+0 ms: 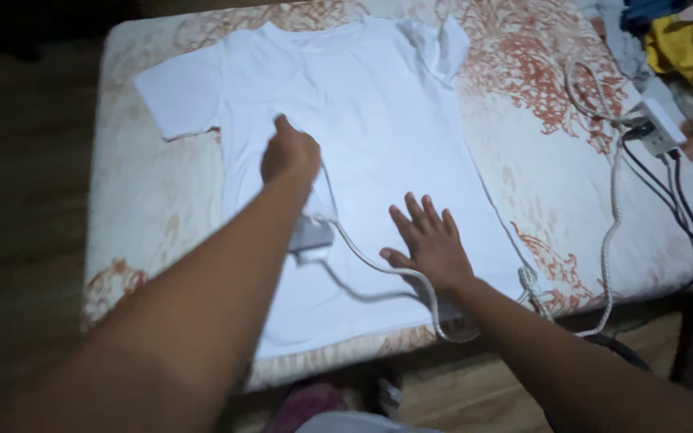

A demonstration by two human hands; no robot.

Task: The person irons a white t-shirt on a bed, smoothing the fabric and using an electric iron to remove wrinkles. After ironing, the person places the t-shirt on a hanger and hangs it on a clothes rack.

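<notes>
Iron (310,234) mostly hidden under left hand (290,154) and forearm; clothes pile (683,44) cut off at top-right edge

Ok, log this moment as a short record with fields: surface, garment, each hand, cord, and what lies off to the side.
surface: padded board with a white and rust floral cover
garment: white T-shirt spread flat, neck away from the camera
left hand: left hand closed on an iron, mostly hidden by the arm
right hand: right hand flat on the shirt, fingers spread
cord: white cord running to a power strip
side: clothes pile at far right
</notes>
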